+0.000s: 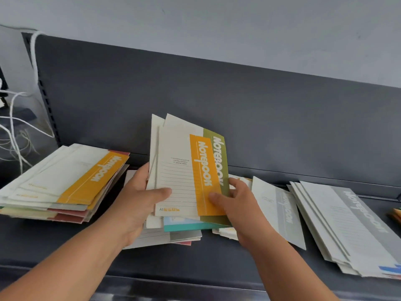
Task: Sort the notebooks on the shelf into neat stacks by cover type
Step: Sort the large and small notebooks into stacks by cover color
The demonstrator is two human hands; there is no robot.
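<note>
**Fingers (141,177) pinch a fanned handful (186,168) of notebooks over the middle pile**

Fingers of the left hand (136,203) curl behind the handful's left edge, with the thumb pressed flat on the front cover. The right hand (238,205) mirrors it, thumb on the orange band and fingers wrapped round the right edge. Both hands grip the handful, which is held tilted up off the shelf (217,259), above the mixed pile (184,230) lying in the middle.

The orange-banded notebook (175,183) is in front. An olive-banded notebook (219,153) shows behind it, and paler covers splay out at the top left. They look like thin, light soft-cover books that bend easily. The smooth covers probably slide on one another, which would explain the fanning. The surest hold seems to be low on the two long edges, squeezed enough to keep the back ones from slipping. A single book could be peeled off by a free corner.

To the left sits a ragged left stack (71,181), orange on top with red and pale covers lower down, so it does not look sorted yet. To the right lie the grey-banded notebooks (351,227), overlapping loosely. Behind everything is the dark back panel (195,94), with white cords (13,131) at the far left.
</note>
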